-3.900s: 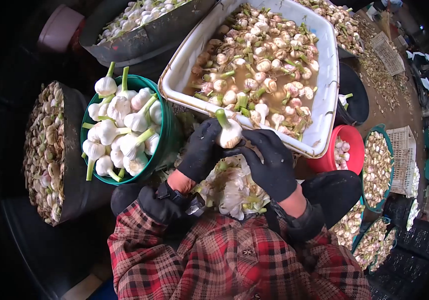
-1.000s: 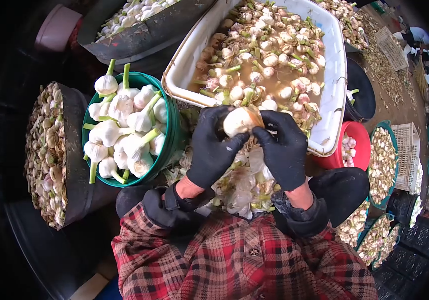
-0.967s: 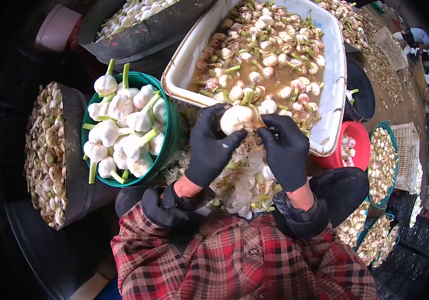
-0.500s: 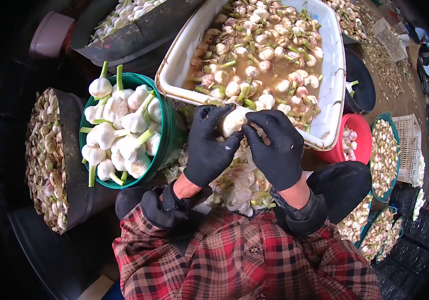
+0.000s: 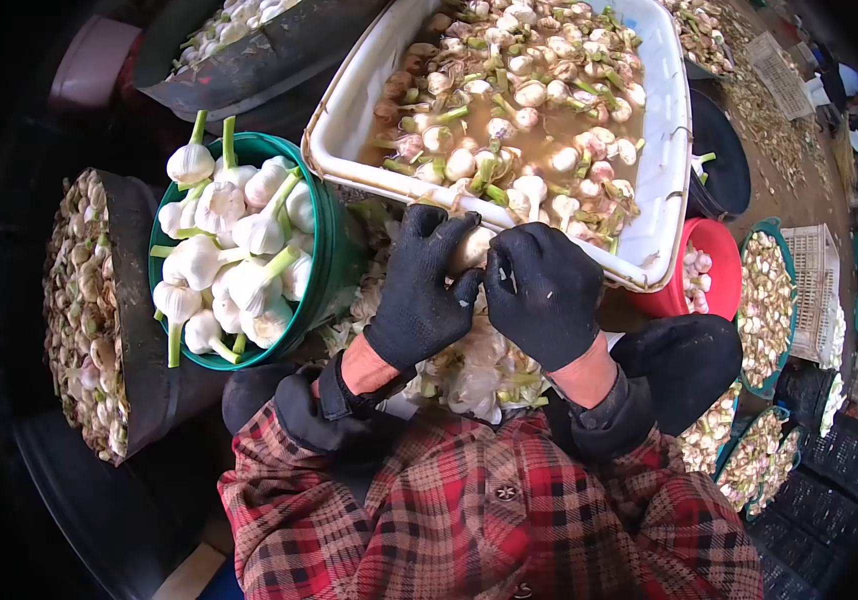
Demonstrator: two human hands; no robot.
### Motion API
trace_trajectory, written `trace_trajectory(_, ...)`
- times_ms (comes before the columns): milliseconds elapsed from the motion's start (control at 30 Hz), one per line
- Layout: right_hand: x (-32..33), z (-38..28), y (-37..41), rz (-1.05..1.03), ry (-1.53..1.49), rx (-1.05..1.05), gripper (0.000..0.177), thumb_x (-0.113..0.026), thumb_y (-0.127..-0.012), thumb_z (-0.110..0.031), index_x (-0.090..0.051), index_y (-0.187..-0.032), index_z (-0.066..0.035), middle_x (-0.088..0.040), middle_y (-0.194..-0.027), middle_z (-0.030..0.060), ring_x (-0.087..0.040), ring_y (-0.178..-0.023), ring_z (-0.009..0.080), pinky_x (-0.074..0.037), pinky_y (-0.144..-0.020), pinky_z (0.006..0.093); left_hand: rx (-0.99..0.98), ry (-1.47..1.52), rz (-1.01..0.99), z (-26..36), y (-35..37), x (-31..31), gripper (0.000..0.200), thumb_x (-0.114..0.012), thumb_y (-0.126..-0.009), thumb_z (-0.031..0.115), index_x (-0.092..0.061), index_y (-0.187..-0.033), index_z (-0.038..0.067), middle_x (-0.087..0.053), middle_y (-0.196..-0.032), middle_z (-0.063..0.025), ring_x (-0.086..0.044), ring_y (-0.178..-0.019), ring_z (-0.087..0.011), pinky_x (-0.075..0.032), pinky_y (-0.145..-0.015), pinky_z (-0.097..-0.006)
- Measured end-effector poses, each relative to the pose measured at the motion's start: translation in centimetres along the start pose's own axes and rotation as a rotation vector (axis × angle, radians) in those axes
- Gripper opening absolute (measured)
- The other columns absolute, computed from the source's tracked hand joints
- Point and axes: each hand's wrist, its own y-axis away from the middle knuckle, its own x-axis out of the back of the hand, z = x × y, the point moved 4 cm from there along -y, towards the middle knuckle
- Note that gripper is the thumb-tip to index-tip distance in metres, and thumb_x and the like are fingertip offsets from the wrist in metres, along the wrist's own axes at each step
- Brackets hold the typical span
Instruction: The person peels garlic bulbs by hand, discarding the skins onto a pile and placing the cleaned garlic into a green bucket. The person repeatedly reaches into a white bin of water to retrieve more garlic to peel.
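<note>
Both of my hands wear black gloves and meet just below the near rim of the white tub [image 5: 404, 190]. A garlic bulb [image 5: 471, 250] is gripped by my left hand [image 5: 419, 290], its thumb and fingers closed around it. My right hand [image 5: 546, 290] is pinched at the bulb's right side; whether a bit of skin is between its fingertips is hidden. Beneath the hands lies a pile of loose peelings [image 5: 479, 375]. In the tub, many garlic bulbs [image 5: 529, 93] with stems float in murky brown water.
To the left stands a green bucket [image 5: 321, 265] heaped with clean white garlic bulbs [image 5: 249, 235]. Further left is a dark container of unpeeled garlic [image 5: 89, 320]. A red bucket [image 5: 724, 275] sits on the right, near baskets of garlic [image 5: 767, 310] and a pale crate [image 5: 811, 290].
The right hand has rolled over, showing more of its back, and its fingers have curled in at the bulb. The bulb now shows less between the hands.
</note>
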Motion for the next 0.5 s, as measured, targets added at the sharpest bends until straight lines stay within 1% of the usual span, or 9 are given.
trace_trajectory(100,0.0,0.4,-0.1,0.014,-0.006,-0.007,0.012,-0.065,-0.070,-0.011,-0.056,-0.078,-0.009,-0.054,-0.073,0.0074,-0.057,-0.066,0.0275,-0.045,-0.055,0.0403,-0.030,-0.012,-0.042,-0.1,0.0,0.1,0.051,-0.070,-0.065,0.000,-0.058,-0.114,0.001,-0.050,-0.102,-0.0193,-0.054,-0.092,-0.0375,-0.046,-0.081,-0.0408)
trace_trajectory(167,-0.2,1.2,0.0,-0.026,-0.107,-0.124,0.012,-0.066,-0.069,-0.009,-0.056,-0.076,-0.009,-0.055,-0.070,0.0082,-0.058,-0.061,0.0293,-0.046,-0.053,0.0404,-0.037,-0.018,-0.075,-0.1,-0.1,0.2,0.050,-0.070,-0.065,0.000,-0.058,-0.114,0.001,-0.051,-0.104,-0.0198,-0.054,-0.093,-0.0381,-0.046,-0.081,-0.0409)
trace_trajectory(200,-0.2,1.4,0.0,-0.025,-0.105,-0.125,0.012,-0.066,-0.069,-0.009,-0.056,-0.076,-0.009,-0.055,-0.070,0.0082,-0.058,-0.061,0.0293,-0.046,-0.053,0.0404,-0.033,-0.001,-0.099,-0.1,-0.1,0.1,0.051,-0.070,-0.066,0.002,-0.056,-0.115,0.001,-0.050,-0.106,-0.0205,-0.053,-0.095,-0.0383,-0.044,-0.083,-0.0421)
trace_trajectory(267,-0.1,2.6,0.2,0.028,-0.240,-0.237,0.011,-0.066,-0.069,-0.007,-0.056,-0.075,-0.008,-0.056,-0.066,0.0093,-0.059,-0.058,0.0310,-0.047,-0.053,0.0399,-0.030,0.018,-0.124,-0.1,-0.3,0.5,0.052,-0.070,-0.067,0.003,-0.054,-0.116,0.000,-0.049,-0.108,-0.0212,-0.052,-0.098,-0.0384,-0.043,-0.086,-0.0433)
trace_trajectory(333,0.0,4.2,0.6,0.029,-0.198,-0.261,0.011,-0.066,-0.069,-0.006,-0.056,-0.074,-0.008,-0.057,-0.066,0.0098,-0.059,-0.059,0.0313,-0.048,-0.054,0.0395,-0.041,0.173,-0.263,0.0,-0.7,0.9,0.051,-0.072,-0.069,0.008,-0.056,-0.117,0.001,-0.052,-0.107,-0.0190,-0.054,-0.099,-0.0353,-0.043,-0.087,-0.0415)
trace_trajectory(367,0.1,5.0,0.9,0.028,-0.157,-0.283,0.010,-0.066,-0.069,-0.005,-0.057,-0.073,-0.008,-0.058,-0.066,0.0103,-0.060,-0.059,0.0316,-0.048,-0.055,0.0391,-0.044,0.173,-0.266,0.0,-0.8,1.2,0.051,-0.072,-0.069,0.008,-0.056,-0.117,0.001,-0.052,-0.107,-0.0190,-0.054,-0.099,-0.0353,-0.043,-0.087,-0.0415)
trace_trajectory(433,0.3,6.3,1.8,-0.019,-0.122,-0.327,0.011,-0.066,-0.069,-0.006,-0.057,-0.075,-0.008,-0.060,-0.069,0.0110,-0.061,-0.063,0.0327,-0.048,-0.056,0.0401,0.032,0.469,-0.364,0.0,-0.8,1.1,0.053,-0.076,-0.075,0.022,-0.056,-0.119,0.000,-0.057,-0.111,-0.0133,-0.055,-0.108,-0.0253,-0.043,-0.093,-0.0359)
trace_trajectory(467,0.3,7.0,2.4,-0.087,-0.029,-0.339,0.011,-0.067,-0.069,-0.006,-0.057,-0.075,-0.008,-0.060,-0.069,0.0110,-0.061,-0.064,0.0332,-0.048,-0.058,0.0404,0.032,0.470,-0.364,0.1,-0.8,1.2,0.053,-0.076,-0.075,0.022,-0.056,-0.119,0.000,-0.057,-0.111,-0.0133,-0.055,-0.108,-0.0253,-0.043,-0.093,-0.0359)
trace_trajectory(500,0.6,7.3,2.3,-0.155,0.063,-0.349,0.011,-0.067,-0.069,-0.006,-0.058,-0.075,-0.009,-0.061,-0.070,0.0111,-0.061,-0.066,0.0337,-0.048,-0.059,0.0407,0.146,0.669,-0.353,-0.2,-0.7,1.3,0.058,-0.077,-0.075,0.024,-0.054,-0.123,0.000,-0.057,-0.115,-0.0116,-0.053,-0.112,-0.0231,-0.041,-0.097,-0.0351)
